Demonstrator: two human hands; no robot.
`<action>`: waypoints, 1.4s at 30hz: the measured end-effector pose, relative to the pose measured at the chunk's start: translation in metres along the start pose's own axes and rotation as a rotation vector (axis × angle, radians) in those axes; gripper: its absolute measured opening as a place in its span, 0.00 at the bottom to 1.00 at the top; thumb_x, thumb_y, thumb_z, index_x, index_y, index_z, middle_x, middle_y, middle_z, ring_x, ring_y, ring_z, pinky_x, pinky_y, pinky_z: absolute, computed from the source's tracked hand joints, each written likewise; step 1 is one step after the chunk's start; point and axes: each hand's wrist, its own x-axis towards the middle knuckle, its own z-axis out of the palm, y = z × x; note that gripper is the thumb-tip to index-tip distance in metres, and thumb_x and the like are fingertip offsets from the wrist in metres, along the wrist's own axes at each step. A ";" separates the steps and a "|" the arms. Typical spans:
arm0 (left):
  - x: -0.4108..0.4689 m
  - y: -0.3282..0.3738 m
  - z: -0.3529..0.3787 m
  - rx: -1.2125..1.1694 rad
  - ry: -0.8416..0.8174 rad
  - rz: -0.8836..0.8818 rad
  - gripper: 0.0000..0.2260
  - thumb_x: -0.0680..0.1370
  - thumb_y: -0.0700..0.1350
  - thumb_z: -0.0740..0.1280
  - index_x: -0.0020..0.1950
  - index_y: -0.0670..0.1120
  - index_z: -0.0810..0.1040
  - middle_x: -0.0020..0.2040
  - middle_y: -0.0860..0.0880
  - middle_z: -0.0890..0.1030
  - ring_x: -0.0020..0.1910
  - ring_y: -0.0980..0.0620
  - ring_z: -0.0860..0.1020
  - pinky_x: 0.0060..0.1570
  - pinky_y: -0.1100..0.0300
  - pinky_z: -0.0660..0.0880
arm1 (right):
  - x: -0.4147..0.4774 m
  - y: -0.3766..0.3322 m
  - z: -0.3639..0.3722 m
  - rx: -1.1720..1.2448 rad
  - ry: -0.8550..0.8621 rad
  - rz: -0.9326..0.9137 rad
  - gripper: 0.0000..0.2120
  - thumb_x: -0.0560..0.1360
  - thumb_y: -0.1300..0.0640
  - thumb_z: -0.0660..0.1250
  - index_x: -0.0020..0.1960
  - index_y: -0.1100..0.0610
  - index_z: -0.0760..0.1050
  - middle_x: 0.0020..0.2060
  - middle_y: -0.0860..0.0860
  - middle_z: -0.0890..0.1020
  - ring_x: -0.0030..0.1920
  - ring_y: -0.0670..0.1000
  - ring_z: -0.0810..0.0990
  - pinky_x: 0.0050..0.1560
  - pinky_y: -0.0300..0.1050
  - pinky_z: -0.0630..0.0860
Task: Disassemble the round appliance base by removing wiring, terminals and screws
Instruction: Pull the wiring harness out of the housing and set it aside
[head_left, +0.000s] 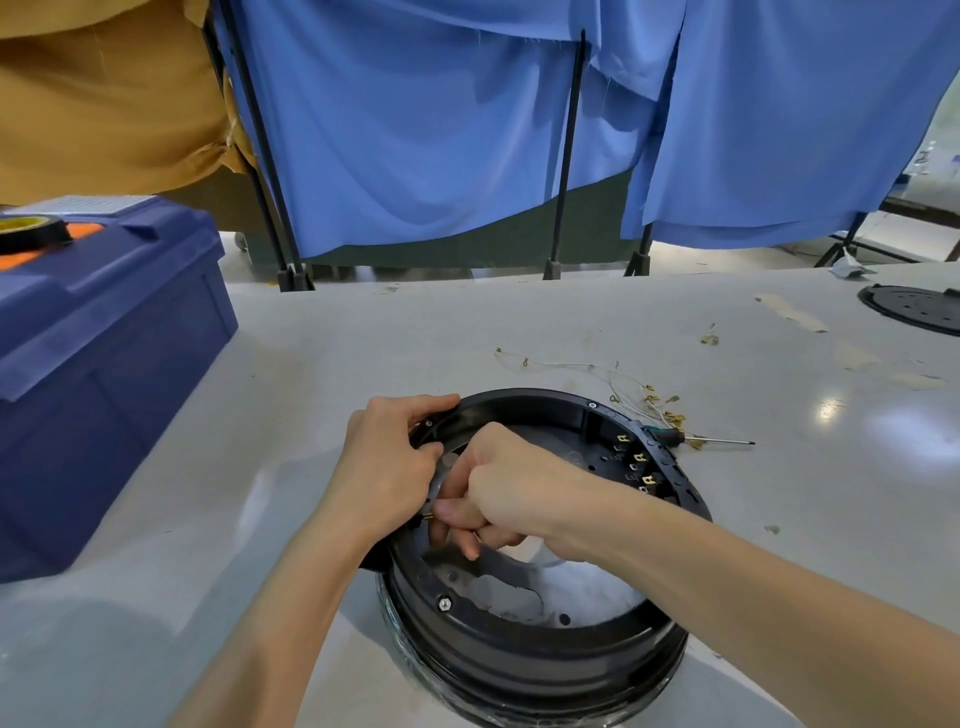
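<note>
The round black base (530, 670) sits on the bench (311, 364) close before the person, a small brass terminal (427, 516) at its left inner wall. The right hand (511, 499) has its grip closed, pinching that terminal, while the left hand (389, 457) grips the rim (519, 397); a straight pull along the tab, rim braced firmly, should free it without bending

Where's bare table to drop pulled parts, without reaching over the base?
Widest bare patch: table between the blue toolbox and the round base. Also bare: the far strip ahead of the base, left of the wires. Crowded: behind and right of the base, where loose wires and the screwdriver lie. A black disc takes the far-right corner.
</note>
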 end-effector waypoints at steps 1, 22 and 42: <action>0.001 -0.001 0.000 0.010 -0.008 0.006 0.22 0.73 0.30 0.65 0.62 0.49 0.80 0.58 0.53 0.81 0.60 0.57 0.77 0.62 0.65 0.71 | 0.000 0.000 0.001 -0.035 0.035 -0.009 0.13 0.79 0.66 0.61 0.38 0.65 0.78 0.22 0.54 0.74 0.14 0.41 0.64 0.18 0.30 0.60; 0.001 -0.004 0.000 0.054 0.009 0.022 0.23 0.73 0.29 0.63 0.62 0.49 0.80 0.59 0.52 0.81 0.61 0.57 0.77 0.63 0.67 0.69 | -0.002 0.015 -0.023 -0.004 -0.167 -0.032 0.12 0.81 0.63 0.62 0.41 0.67 0.76 0.33 0.59 0.80 0.22 0.48 0.76 0.19 0.34 0.62; -0.006 0.001 -0.007 -0.114 -0.076 -0.047 0.20 0.76 0.36 0.66 0.66 0.51 0.77 0.60 0.54 0.80 0.59 0.59 0.77 0.65 0.57 0.71 | 0.003 0.012 -0.017 -0.081 -0.170 -0.079 0.10 0.80 0.67 0.61 0.47 0.71 0.78 0.29 0.56 0.80 0.25 0.47 0.76 0.25 0.36 0.61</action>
